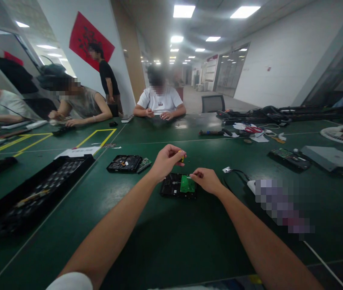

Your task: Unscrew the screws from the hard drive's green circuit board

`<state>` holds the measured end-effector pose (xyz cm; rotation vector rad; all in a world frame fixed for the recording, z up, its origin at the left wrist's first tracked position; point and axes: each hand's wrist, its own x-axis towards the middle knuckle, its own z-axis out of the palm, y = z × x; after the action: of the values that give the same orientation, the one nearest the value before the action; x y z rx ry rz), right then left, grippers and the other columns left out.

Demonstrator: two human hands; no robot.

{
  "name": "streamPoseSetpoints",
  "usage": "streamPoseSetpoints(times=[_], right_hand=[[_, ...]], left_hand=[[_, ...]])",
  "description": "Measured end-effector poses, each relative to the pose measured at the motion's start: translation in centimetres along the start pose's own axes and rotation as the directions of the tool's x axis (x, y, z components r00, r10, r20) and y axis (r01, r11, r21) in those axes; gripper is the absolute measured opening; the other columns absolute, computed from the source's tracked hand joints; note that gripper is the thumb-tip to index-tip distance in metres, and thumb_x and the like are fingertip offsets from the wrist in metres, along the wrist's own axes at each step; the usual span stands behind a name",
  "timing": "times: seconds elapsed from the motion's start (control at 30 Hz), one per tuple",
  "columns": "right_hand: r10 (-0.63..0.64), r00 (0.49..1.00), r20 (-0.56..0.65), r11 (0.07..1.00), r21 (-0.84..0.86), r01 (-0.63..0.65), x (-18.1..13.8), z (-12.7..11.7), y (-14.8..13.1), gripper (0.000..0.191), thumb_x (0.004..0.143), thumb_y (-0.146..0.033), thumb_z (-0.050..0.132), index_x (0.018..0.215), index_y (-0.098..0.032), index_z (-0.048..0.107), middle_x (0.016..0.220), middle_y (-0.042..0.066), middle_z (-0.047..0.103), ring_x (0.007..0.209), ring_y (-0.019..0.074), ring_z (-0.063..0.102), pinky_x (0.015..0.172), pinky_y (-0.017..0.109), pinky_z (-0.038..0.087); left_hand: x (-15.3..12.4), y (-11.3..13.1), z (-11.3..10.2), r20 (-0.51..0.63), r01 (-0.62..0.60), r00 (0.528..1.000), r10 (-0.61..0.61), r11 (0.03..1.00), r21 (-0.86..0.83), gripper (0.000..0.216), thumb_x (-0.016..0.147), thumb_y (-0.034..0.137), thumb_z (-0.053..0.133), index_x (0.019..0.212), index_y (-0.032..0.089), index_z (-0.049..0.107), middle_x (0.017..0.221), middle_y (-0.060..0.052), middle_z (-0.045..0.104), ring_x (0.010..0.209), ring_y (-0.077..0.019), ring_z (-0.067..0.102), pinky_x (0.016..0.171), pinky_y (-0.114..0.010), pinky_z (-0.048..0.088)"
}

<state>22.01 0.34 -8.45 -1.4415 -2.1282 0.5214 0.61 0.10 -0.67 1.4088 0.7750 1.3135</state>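
A black hard drive (pixel 174 186) lies flat on the green table (pixel 165 241) in front of me, its green circuit board (pixel 187 184) facing up. My left hand (pixel 165 160) is raised just above the drive, fingers closed round a small tool with a yellow handle (pixel 182 157). My right hand (pixel 206 180) rests at the drive's right edge, fingertips pinched against the circuit board; whether anything is in the pinch is too small to tell.
A second opened drive (pixel 125 164) with a loose board lies to the left. A long black tray (pixel 29 193) sits at left. Cables and a blurred object (pixel 280 205) are to the right. More drives, scissors and tools lie farther back. Other people sit across the table.
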Motion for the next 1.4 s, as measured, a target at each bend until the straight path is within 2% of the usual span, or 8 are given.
streamPoseSetpoints(times=[0.23,0.53,0.63,0.73,0.9,1.0,1.2,1.4], right_hand=[[-0.008,1.0,-0.007,1.0,0.008,0.008,0.0,0.14,0.25,0.032,0.091,-0.049,0.057,0.085,-0.021,0.072,0.077,0.003,0.069,0.068,0.0145,0.058,0.06,0.025,0.039],[-0.001,1.0,0.002,1.0,0.007,0.0,0.0,0.04,0.13,0.031,0.09,-0.048,0.059,0.086,-0.021,0.073,0.08,0.004,0.07,0.068,0.0147,0.059,0.06,0.026,0.039],[-0.001,1.0,-0.003,1.0,0.007,0.001,0.04,0.13,0.24,0.03,0.09,-0.048,0.059,0.086,-0.021,0.073,0.079,0.003,0.07,0.068,0.0144,0.058,0.06,0.025,0.039],[-0.01,1.0,-0.001,1.0,0.003,0.01,0.1,0.22,0.41,0.03,0.09,-0.048,0.059,0.087,-0.021,0.073,0.079,0.003,0.07,0.068,0.0141,0.058,0.06,0.025,0.039],[-0.015,1.0,0.0,1.0,-0.001,0.015,0.2,0.38,0.65,0.029,0.09,-0.047,0.06,0.087,-0.02,0.073,0.077,0.003,0.07,0.067,0.0137,0.058,0.06,0.024,0.039],[-0.014,1.0,-0.004,1.0,0.003,0.014,0.19,0.4,0.68,0.03,0.09,-0.047,0.06,0.087,-0.02,0.073,0.079,0.003,0.07,0.068,0.014,0.059,0.061,0.025,0.039],[-0.004,1.0,-0.002,1.0,0.011,0.004,0.16,0.27,0.56,0.031,0.089,-0.049,0.06,0.088,-0.02,0.073,0.08,0.004,0.07,0.069,0.0146,0.059,0.061,0.025,0.039],[-0.003,1.0,0.004,1.0,0.023,0.003,0.17,0.27,0.5,0.031,0.089,-0.049,0.061,0.087,-0.02,0.073,0.08,0.004,0.071,0.069,0.0143,0.059,0.06,0.025,0.039]], left_hand=[[-0.09,0.29,-0.33,0.099,0.064,0.994,-0.053,0.992,-0.11,0.027,0.089,0.038,0.063,0.102,0.016,0.07,0.102,-0.008,0.063,0.095,-0.0183,0.06,0.077,-0.037,0.063],[-0.06,0.11,-0.3,-0.003,0.029,1.0,-0.028,0.998,0.062,0.033,0.079,0.041,0.076,0.094,0.013,0.064,0.093,-0.007,0.065,0.079,-0.0145,0.061,0.065,-0.03,0.06],[-0.12,0.24,-0.18,0.028,0.006,1.0,-0.008,0.998,0.067,0.032,0.08,0.04,0.075,0.093,0.014,0.062,0.092,-0.008,0.068,0.079,-0.0148,0.062,0.065,-0.028,0.058],[-0.06,0.33,-0.24,0.085,-0.014,0.996,0.007,0.996,0.083,0.032,0.084,0.041,0.07,0.103,0.015,0.064,0.09,-0.007,0.068,0.077,-0.014,0.062,0.062,-0.025,0.054],[0.11,0.35,-0.45,0.103,0.017,0.994,-0.022,0.999,0.045,0.034,0.09,0.045,0.059,0.103,0.016,0.071,0.098,-0.009,0.066,0.091,-0.0186,0.061,0.064,-0.025,0.055],[0.06,0.39,-0.34,0.072,0.011,0.997,-0.015,0.998,0.063,0.034,0.086,0.047,0.064,0.098,0.016,0.07,0.098,-0.008,0.065,0.089,-0.0182,0.061,0.065,-0.027,0.056],[-0.13,0.36,-0.16,-0.017,-0.018,1.0,0.021,0.982,0.189,0.037,0.076,0.047,0.077,0.09,0.014,0.065,0.082,-0.004,0.063,0.073,-0.0131,0.059,0.06,-0.024,0.052],[0.03,0.22,-0.41,0.006,-0.047,0.999,0.047,0.979,0.197,0.035,0.079,0.046,0.074,0.092,0.014,0.067,0.082,-0.004,0.065,0.072,-0.0128,0.059,0.06,-0.024,0.052]])
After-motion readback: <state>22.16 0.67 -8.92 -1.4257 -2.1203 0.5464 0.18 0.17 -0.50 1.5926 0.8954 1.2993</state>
